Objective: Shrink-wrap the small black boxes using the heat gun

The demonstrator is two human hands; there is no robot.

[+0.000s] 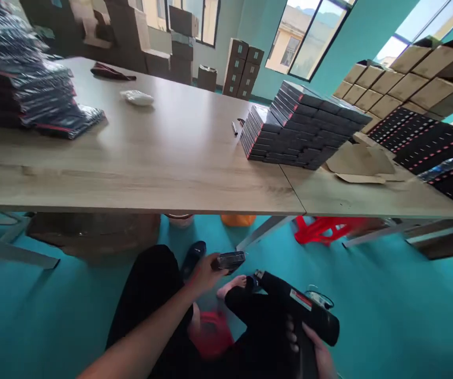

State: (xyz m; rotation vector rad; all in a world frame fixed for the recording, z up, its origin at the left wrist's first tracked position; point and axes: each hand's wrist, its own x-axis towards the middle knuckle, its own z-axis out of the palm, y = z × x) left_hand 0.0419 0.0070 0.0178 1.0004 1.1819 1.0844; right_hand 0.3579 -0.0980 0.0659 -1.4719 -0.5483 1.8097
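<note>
My left hand (206,273) is closed on the near end of a small dark box (231,260) that has a shiny, film-like surface. It holds the box below the table edge, above the floor. In my right hand (315,347) is a black heat gun (299,305), gripped by its handle. The gun's metal nozzle (258,274) points up and left, toward the box, with a gap between them. Part of my right hand's fingers show around the handle.
A wooden table (163,152) spans the view ahead. Stacked dark boxes (301,126) stand right of centre, with wrapped dark packages (32,84) at left. Farther right are open cartons (408,73) and a plastic bottle (443,168). A red stool (325,229) stands beneath the table.
</note>
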